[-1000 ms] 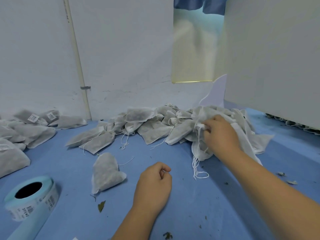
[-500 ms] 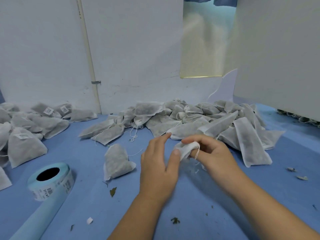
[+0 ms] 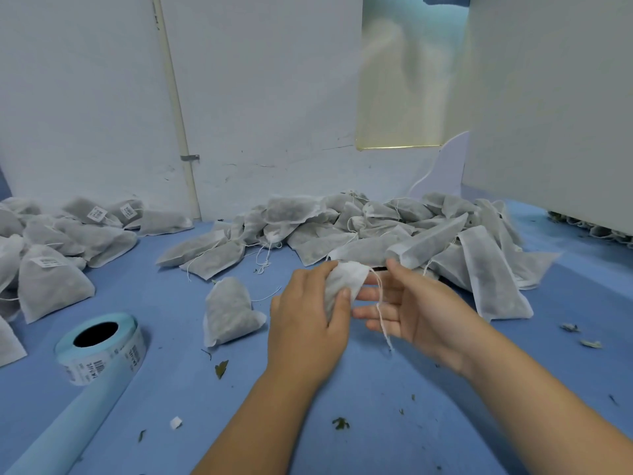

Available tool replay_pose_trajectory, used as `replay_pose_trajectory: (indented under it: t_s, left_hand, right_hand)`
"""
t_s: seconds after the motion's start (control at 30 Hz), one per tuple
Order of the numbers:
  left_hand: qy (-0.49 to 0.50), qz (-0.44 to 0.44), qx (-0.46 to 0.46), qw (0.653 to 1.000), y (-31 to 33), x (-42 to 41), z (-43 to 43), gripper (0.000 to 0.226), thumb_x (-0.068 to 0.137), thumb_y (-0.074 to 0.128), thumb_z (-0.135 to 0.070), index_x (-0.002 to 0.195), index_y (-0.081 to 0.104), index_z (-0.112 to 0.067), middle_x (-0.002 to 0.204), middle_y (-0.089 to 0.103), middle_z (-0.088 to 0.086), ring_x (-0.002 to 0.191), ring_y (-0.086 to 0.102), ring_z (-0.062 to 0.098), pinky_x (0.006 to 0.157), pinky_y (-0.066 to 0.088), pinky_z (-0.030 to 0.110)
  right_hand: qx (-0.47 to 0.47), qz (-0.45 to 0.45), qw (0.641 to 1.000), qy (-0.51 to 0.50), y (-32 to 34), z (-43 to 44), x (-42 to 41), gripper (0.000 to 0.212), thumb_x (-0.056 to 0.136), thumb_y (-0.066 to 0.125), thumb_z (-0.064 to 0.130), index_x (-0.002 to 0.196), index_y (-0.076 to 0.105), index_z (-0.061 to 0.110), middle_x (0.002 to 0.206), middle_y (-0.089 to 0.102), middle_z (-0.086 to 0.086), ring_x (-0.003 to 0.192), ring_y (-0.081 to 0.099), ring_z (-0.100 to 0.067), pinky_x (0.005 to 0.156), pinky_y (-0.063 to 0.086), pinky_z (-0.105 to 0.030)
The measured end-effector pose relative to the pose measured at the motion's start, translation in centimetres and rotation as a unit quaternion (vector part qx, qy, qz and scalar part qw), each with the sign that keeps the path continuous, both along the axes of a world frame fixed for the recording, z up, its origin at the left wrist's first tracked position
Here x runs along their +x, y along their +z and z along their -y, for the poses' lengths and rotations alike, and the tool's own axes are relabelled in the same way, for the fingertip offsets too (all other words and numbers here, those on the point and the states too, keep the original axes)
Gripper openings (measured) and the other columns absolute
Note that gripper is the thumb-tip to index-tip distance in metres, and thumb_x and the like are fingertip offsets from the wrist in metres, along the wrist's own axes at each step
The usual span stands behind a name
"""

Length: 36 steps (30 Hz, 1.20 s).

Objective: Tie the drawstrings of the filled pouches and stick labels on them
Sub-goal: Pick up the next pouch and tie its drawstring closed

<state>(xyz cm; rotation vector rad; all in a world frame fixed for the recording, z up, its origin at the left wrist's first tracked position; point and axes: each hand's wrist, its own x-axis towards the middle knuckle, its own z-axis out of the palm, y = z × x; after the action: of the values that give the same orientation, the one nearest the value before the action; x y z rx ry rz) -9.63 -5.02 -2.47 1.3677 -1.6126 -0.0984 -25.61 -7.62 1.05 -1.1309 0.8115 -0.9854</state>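
My left hand (image 3: 308,320) grips a white filled pouch (image 3: 344,282) by its top, above the blue table. Its drawstring (image 3: 382,310) hangs down across the palm of my right hand (image 3: 407,310), whose fingers are spread and straight beside the pouch. A heap of untied pouches (image 3: 394,234) lies just behind my hands. One tied pouch (image 3: 229,310) lies alone to the left. A roll of barcode labels (image 3: 102,347) with a trailing blue backing strip sits at the lower left.
Labelled pouches (image 3: 54,255) are piled at the far left by the white wall (image 3: 257,97). A white panel (image 3: 548,97) stands at the right. Leaf scraps (image 3: 340,423) dot the blue table (image 3: 376,406).
My right hand pulled one pouch out of the heap toward me, my left hand took hold of it, and my right hand then opened with the string lying across it.
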Motion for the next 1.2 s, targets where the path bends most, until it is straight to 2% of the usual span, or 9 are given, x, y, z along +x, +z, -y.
replay_pose_trajectory:
  t_s: [0.1, 0.2, 0.37, 0.47, 0.6, 0.73, 0.93, 1.07, 1.2]
  left_hand:
    - [0.04, 0.013, -0.004, 0.999, 0.1, 0.4, 0.4, 0.042, 0.089, 0.049, -0.034, 0.129, 0.057, -0.026, 0.115, 0.055, -0.004, 0.106, 0.053, 0.017, 0.097, 0.035, 0.037]
    - [0.064, 0.031, -0.001, 0.997, 0.1, 0.7, 0.6, 0.043, 0.089, 0.056, -0.017, 0.131, 0.057, -0.026, 0.117, 0.053, -0.004, 0.107, 0.052, 0.018, 0.094, 0.029, 0.031]
    - [0.013, 0.145, -0.028, 0.989, 0.5, 0.0, 0.5, 0.062, 0.076, 0.05, 0.006, 0.135, 0.057, -0.013, 0.127, 0.06, 0.007, 0.117, 0.054, 0.031, 0.104, 0.032, 0.038]
    - [-0.081, 0.171, -0.034, 0.981, 0.5, -1.1, 0.1, 0.057, 0.072, 0.042, 0.004, 0.122, 0.065, -0.01, 0.115, 0.068, 0.005, 0.107, 0.06, 0.026, 0.092, 0.036, 0.028]
    - [-0.174, 0.025, 0.104, 0.979, 0.6, -2.7, -0.7, 0.021, 0.078, 0.043, -0.016, 0.089, 0.06, -0.022, 0.075, 0.059, -0.008, 0.068, 0.046, 0.009, 0.062, 0.036, 0.027]
    - [-0.198, -0.158, 0.182, 0.95, 1.4, -3.1, -0.9, 0.018, 0.068, 0.046, -0.026, 0.072, 0.063, -0.031, 0.071, 0.069, -0.001, 0.065, 0.059, 0.012, 0.065, 0.047, 0.029]
    - [-0.227, -0.264, 0.257, 0.901, 3.2, -2.5, -0.9, 0.016, 0.066, 0.053, -0.02, 0.056, 0.065, -0.02, 0.062, 0.067, 0.002, 0.063, 0.06, 0.018, 0.069, 0.05, 0.029]
    - [-0.308, -0.348, 0.245, 0.851, 4.9, -1.5, -1.2, 0.01, 0.076, 0.061, -0.01, 0.067, 0.066, -0.01, 0.068, 0.066, 0.01, 0.057, 0.063, 0.017, 0.059, 0.054, 0.025]
    - [-0.328, -0.391, 0.205, 0.835, 5.9, -0.8, -1.3, 0.011, 0.086, 0.065, -0.01, 0.082, 0.076, -0.01, 0.073, 0.069, 0.008, 0.057, 0.063, 0.017, 0.056, 0.051, 0.023]
  right_hand:
    - [-0.011, -0.05, 0.999, 0.017, 0.0, -0.2, 0.0, 0.043, 0.083, 0.057, 0.047, 0.093, 0.072, 0.008, 0.082, 0.071, -0.011, 0.056, 0.061, -0.019, 0.052, 0.05, -0.026]
    - [-0.035, -0.097, 0.995, -0.003, -0.2, -0.2, -0.1, 0.028, 0.093, 0.058, 0.028, 0.076, 0.074, 0.012, 0.054, 0.049, -0.002, 0.041, 0.034, -0.012, 0.041, 0.031, -0.022]
    - [-0.057, -0.067, 0.996, -0.008, 0.6, -0.4, -0.5, 0.031, 0.094, 0.054, 0.018, 0.066, 0.067, 0.012, 0.05, 0.02, 0.005, 0.044, 0.014, -0.01, 0.042, 0.013, -0.022]
    - [-0.061, -0.014, 0.998, -0.006, 1.1, -0.4, -0.8, 0.03, 0.089, 0.053, 0.014, 0.06, 0.06, 0.01, 0.046, 0.019, 0.006, 0.039, 0.014, -0.008, 0.039, 0.013, -0.019]
    - [-0.056, 0.038, 0.998, -0.007, 1.4, -0.4, -1.2, 0.02, 0.072, 0.058, 0.019, 0.056, 0.053, 0.008, 0.045, 0.017, 0.006, 0.036, 0.013, -0.007, 0.037, 0.014, -0.018]
    - [-0.041, 0.051, 0.998, -0.017, 1.2, 0.0, -1.9, 0.02, 0.071, 0.057, 0.02, 0.056, 0.05, 0.008, 0.049, 0.011, 0.005, 0.04, 0.008, -0.009, 0.04, 0.011, -0.019]
    - [-0.076, 0.062, 0.995, -0.024, 1.0, 0.4, -2.5, 0.017, 0.07, 0.06, 0.017, 0.056, 0.054, 0.01, 0.049, 0.017, 0.006, 0.039, 0.013, -0.008, 0.039, 0.014, -0.019]
    - [-0.095, 0.052, 0.992, -0.058, 0.7, 0.7, -2.5, 0.019, 0.083, 0.058, 0.011, 0.064, 0.058, 0.008, 0.049, 0.02, 0.006, 0.041, 0.015, -0.008, 0.04, 0.015, -0.019]
    - [-0.118, -0.009, 0.992, -0.051, 0.3, 0.3, -1.6, 0.018, 0.072, 0.071, 0.024, 0.074, 0.062, 0.009, 0.051, 0.024, 0.005, 0.043, 0.016, -0.009, 0.041, 0.015, -0.02]
